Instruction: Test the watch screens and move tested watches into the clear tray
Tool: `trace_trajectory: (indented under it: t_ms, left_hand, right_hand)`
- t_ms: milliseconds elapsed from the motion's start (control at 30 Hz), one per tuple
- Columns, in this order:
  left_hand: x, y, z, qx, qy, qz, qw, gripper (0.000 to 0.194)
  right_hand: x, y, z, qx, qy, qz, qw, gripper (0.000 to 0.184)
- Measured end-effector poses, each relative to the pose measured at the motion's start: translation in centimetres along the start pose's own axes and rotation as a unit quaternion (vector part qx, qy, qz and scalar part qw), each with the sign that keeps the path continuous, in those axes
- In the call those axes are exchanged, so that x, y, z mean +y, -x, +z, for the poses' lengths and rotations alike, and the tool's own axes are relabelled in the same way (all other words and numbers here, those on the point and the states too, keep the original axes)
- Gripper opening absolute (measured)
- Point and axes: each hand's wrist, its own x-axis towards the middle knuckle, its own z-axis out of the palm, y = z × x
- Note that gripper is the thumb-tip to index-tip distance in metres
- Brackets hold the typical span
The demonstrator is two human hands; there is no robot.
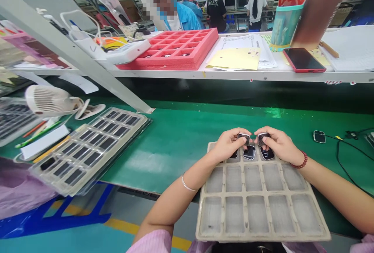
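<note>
A pale compartment tray (pixel 235 194) lies before me, its front end over the table edge. My left hand (pixel 226 144) is closed, thumb and fingers pinching a smartwatch body (pixel 243 137) above the tray's far rows. Beside it, my right hand (pixel 277 144) grips a second smartwatch body (pixel 262 137) the same way. Just below the hands, a strapless watch with a dark screen (pixel 249 152) rests in a compartment. To its right, a lit watch (pixel 267 153) sits partly under my right hand. Another watch (pixel 234 154) is mostly hidden by my left hand.
On the left stand stacked trays of dark rectangular pieces (pixel 95 138) and a white fan (pixel 51 100). A watch with a cable (pixel 319 136) lies at right. The shelf ahead carries a red foam tray (pixel 201 48), a phone (pixel 304 60) and a cup (pixel 286 27). A slanted post (pixel 117 85) meets the table.
</note>
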Motion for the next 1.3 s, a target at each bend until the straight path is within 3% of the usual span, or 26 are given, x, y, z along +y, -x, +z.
trace_trajectory:
  t_ms: [200,767,933,1000,1100,1200,1300]
  left_hand:
    - [-0.6,-0.1,-0.3,-0.012,0.003,-0.002,1.000,0.042]
    - [-0.6,0.0,-0.1,-0.009,0.006,-0.003,1.000,0.051]
    - [-0.9,-0.5,-0.6,-0.033,0.084,-0.030,0.995,0.066]
    - [-0.6,-0.5,-0.9,-0.066,0.156,-0.054,0.984,0.071]
    - [1.0,0.8,-1.4,-0.148,0.256,-0.061,0.953,0.062]
    - [3.6,2.9,-0.9,-0.294,0.316,-0.038,0.901,0.061]
    - [5.8,3.9,0.8,-0.463,0.264,-0.120,0.838,0.062]
  right_hand:
    - [0.1,-0.2,0.1,0.014,0.012,-0.029,0.999,0.025]
    - [-0.2,0.3,0.1,-0.013,0.041,-0.044,0.998,0.031]
    - [0.1,0.1,0.0,-0.006,0.049,-0.040,0.998,0.029]
    - [0.2,0.1,-0.1,-0.002,0.055,-0.045,0.997,0.028]
    - [0.4,0.3,-0.1,0.011,0.060,-0.056,0.997,0.027]
    - [1.1,0.4,-0.1,0.018,0.046,-0.047,0.998,0.028]
    - [2.1,0.1,-0.4,0.025,0.019,-0.019,0.999,0.035]
